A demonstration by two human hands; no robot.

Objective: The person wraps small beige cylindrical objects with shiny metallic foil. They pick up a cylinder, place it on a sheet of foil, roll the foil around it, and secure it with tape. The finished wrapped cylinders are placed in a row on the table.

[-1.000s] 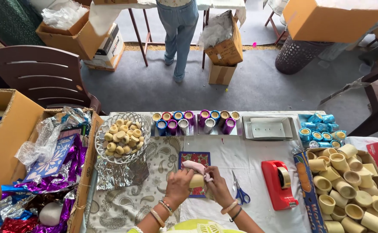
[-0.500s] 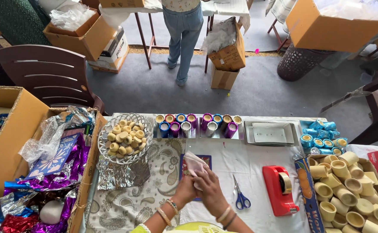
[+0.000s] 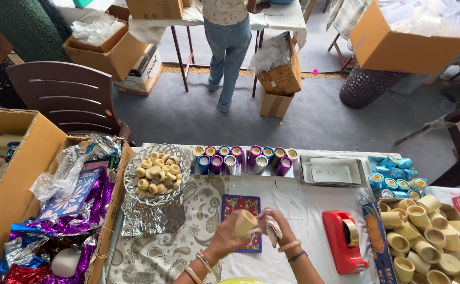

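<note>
My left hand is shut on a small cream-coloured cup, tilted on its side above the table. Right beside it, my right hand pinches a crumpled pale pink-and-white wrapper that touches the cup's end. Both hands hover over a small red patterned card lying on the white cloth. Bangles show on both wrists.
A glass bowl of cream cups stands on crinkled foil. A row of foil-wrapped cups, silver trays, blue wrapped cups, a red tape dispenser and a box of bare cups lie right. A foil-filled box sits left. A person stands beyond.
The hands have dropped toward the near edge of the table. The cup now sits in my left hand alone, with the wrapper drawn to its right end. The view has tilted.
</note>
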